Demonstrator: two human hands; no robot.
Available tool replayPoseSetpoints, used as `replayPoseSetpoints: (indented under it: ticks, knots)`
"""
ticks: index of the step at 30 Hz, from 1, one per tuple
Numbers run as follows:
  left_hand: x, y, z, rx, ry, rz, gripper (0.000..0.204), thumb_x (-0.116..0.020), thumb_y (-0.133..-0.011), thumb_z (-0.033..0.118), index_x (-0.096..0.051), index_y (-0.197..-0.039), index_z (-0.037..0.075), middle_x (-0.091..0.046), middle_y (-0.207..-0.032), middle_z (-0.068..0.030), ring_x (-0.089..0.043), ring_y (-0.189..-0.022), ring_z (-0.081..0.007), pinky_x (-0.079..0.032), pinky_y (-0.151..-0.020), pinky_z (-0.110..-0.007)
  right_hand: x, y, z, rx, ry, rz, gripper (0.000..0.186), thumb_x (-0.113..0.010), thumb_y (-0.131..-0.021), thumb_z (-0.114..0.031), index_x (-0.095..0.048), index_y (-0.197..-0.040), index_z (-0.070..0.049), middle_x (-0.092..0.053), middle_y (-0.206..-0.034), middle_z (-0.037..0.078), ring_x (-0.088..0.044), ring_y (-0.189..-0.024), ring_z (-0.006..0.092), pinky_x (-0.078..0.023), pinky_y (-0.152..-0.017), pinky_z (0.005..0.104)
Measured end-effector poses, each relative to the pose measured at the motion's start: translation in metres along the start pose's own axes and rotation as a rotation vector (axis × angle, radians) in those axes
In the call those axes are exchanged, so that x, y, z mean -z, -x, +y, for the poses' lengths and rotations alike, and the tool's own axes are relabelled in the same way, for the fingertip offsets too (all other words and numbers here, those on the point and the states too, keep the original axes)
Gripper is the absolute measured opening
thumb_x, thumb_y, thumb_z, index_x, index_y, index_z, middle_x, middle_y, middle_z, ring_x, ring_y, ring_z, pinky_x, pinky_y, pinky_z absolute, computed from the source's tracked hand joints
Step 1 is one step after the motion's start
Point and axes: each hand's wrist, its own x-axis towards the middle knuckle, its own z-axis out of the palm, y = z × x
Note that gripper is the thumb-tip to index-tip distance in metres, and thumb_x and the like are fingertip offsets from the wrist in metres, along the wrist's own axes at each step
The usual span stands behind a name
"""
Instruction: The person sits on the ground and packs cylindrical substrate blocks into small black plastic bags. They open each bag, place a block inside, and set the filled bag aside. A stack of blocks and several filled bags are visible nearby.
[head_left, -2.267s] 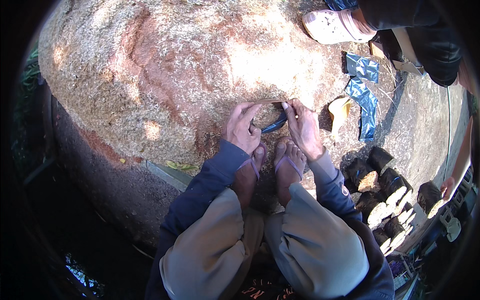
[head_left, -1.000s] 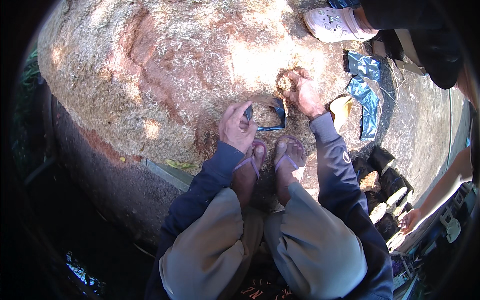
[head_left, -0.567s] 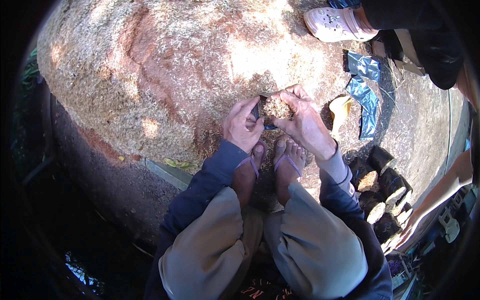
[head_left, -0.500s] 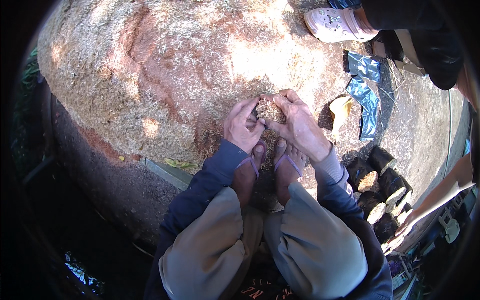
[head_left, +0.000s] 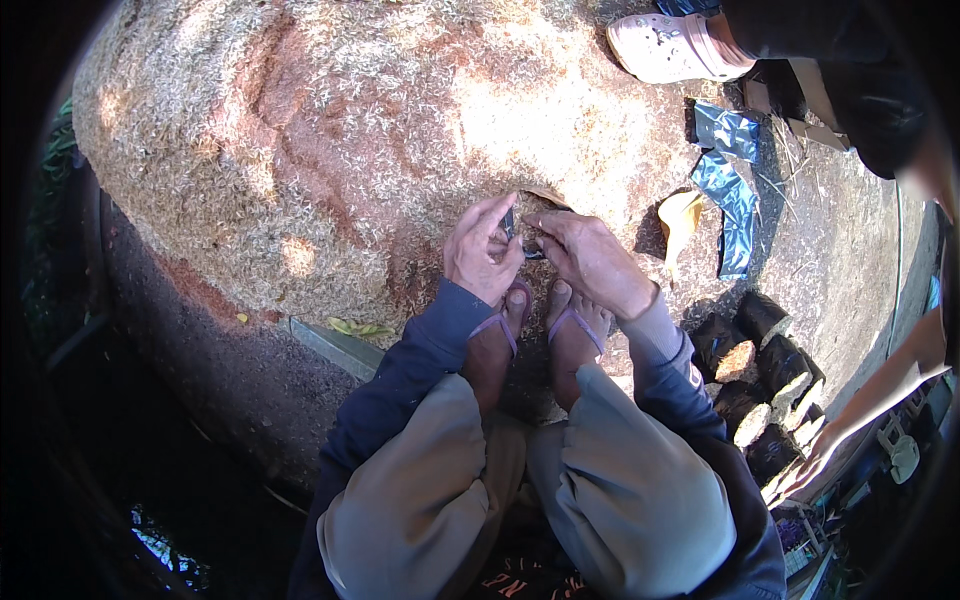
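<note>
Between my two hands is a small black plastic bag point(head_left: 508, 222), mostly hidden by my fingers. My left hand point(head_left: 478, 255) is curled around its left side, thumb and fingers closed on it. My right hand point(head_left: 600, 262) is bent over the bag's right side, fingers drawn together at its rim; their tips are partly hidden. Just beyond both hands spreads a broad heap of pale husks mixed with reddish-brown material point(head_left: 330, 150). My feet in purple flip-flops stand just below the hands.
Several filled black bags point(head_left: 765, 385) cluster at right. Flat black plastic pieces point(head_left: 735, 200) and a yellowish leaf-like thing point(head_left: 681, 222) lie nearer the heap. Another person's pale clog point(head_left: 665, 48) rests at upper right; another person's arm point(head_left: 870, 400) reaches in beside the filled bags.
My right hand has drawn its fingers in, from spread around the husk-filled opening to bunched at the bag's rim. My left hand has barely shifted.
</note>
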Motion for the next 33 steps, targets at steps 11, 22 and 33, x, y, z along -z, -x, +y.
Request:
replayPoseSetpoints:
  ticks: [11, 22, 33]
  knots:
    - [0.000, 0.002, -0.004, 0.006, 0.017, -0.002, 0.060, -0.071, -0.087, -0.002, -0.060, -0.144, 0.011, -0.057, -0.137, -0.0142, -0.070, -0.101, -0.0180, -0.066, -0.080, -0.028, 0.034, -0.022, 0.051, -0.180, -0.090, 0.246, 0.029, -0.062, -0.095, -0.008, -0.068, -0.123, -0.003, -0.075, -0.108, 0.015, -0.074, -0.092, 0.0256, -0.058, -0.078, 0.0345]
    - [0.023, 0.002, 0.017, -0.018, 0.063, 0.013, 0.060, -0.067, -0.082, -0.008, -0.064, -0.140, 0.009, -0.060, -0.134, -0.0123, -0.068, -0.091, -0.0113, -0.065, -0.075, -0.025, -0.021, -0.063, 0.127, -0.010, 0.376, 0.326, 0.068, -0.058, -0.097, -0.047, -0.049, -0.151, -0.008, -0.032, -0.162, 0.029, -0.025, -0.151, 0.0513, -0.021, -0.124, 0.0590]
    - [0.102, -0.008, 0.037, -0.160, 0.042, 0.300, 0.060, -0.064, -0.082, -0.014, -0.064, -0.138, 0.005, -0.058, -0.137, -0.0113, -0.063, -0.095, -0.0076, -0.058, -0.071, -0.016, -0.060, -0.016, 0.082, 0.107, 0.387, -0.095, 0.107, -0.082, -0.071, -0.066, -0.036, -0.160, -0.029, -0.017, -0.167, 0.024, -0.021, -0.148, 0.0581, -0.023, -0.120, 0.0684]
